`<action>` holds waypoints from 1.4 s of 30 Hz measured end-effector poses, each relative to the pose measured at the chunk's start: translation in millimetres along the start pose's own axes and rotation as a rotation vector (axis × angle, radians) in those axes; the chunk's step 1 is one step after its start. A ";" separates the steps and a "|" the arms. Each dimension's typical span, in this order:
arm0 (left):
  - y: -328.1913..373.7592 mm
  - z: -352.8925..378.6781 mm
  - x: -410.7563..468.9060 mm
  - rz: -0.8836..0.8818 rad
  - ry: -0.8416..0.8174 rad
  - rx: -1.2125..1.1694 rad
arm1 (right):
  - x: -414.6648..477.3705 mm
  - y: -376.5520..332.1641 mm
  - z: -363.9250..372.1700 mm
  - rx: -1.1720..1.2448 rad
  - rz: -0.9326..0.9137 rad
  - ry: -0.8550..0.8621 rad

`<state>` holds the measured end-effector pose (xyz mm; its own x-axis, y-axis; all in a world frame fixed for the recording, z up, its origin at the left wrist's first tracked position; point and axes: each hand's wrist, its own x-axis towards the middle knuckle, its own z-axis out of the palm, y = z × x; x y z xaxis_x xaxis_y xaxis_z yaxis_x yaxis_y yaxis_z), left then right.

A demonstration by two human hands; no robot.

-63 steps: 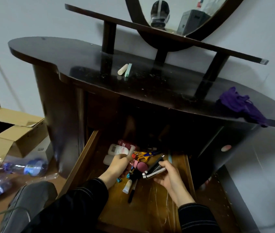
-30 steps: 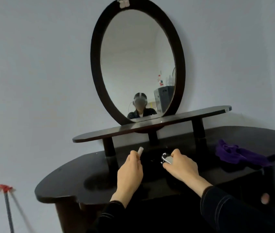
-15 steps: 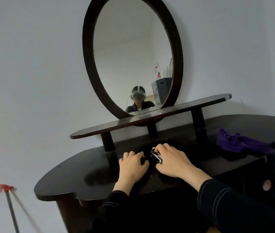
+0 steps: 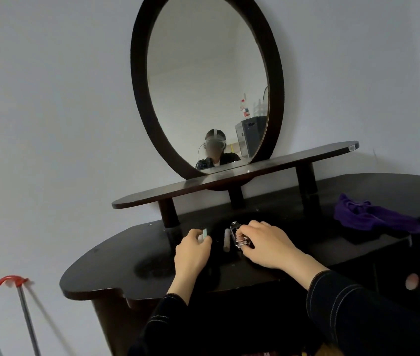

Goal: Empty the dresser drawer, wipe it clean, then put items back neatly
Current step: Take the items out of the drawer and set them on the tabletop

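On dark dresser top (image 4: 116, 268): right hand (image 4: 268, 244) gripping shiny metal clip (image 4: 238, 236), long side pointing away, beside pale stick (image 4: 227, 240); left hand (image 4: 193, 251) curled by mint stick (image 4: 205, 233), grip unclear.

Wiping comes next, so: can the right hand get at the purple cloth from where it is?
Probably yes. The purple cloth lies in the open on the dresser top, off to the right hand's side, nothing between them. But that hand is busy on a shiny metal item.

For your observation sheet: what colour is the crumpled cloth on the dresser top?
Purple cloth, clearest in the head view.
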<state>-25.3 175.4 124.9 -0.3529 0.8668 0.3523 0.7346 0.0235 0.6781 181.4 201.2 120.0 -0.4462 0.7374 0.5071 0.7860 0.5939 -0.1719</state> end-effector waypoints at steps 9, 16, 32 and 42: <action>2.3 1.9 0.5 0.017 -0.052 0.053 | 5.3 1.3 3.8 0.045 0.012 -0.312; 3.8 -3.3 -3.8 -0.005 0.066 -0.087 | -7.5 -3.0 -4.7 0.080 0.080 -0.097; -42.5 45.6 -203.2 0.644 0.317 -0.006 | -220.2 19.8 73.1 0.019 -0.035 0.270; -106.7 171.1 -236.9 -0.008 -0.487 0.016 | -273.6 61.8 138.9 -0.034 0.502 -0.582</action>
<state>79.1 52.8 -141.3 -0.0489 0.9988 0.0018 0.7431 0.0352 0.6683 292.6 80.9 -146.7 -0.1780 0.9721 -0.1525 0.9623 0.1396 -0.2334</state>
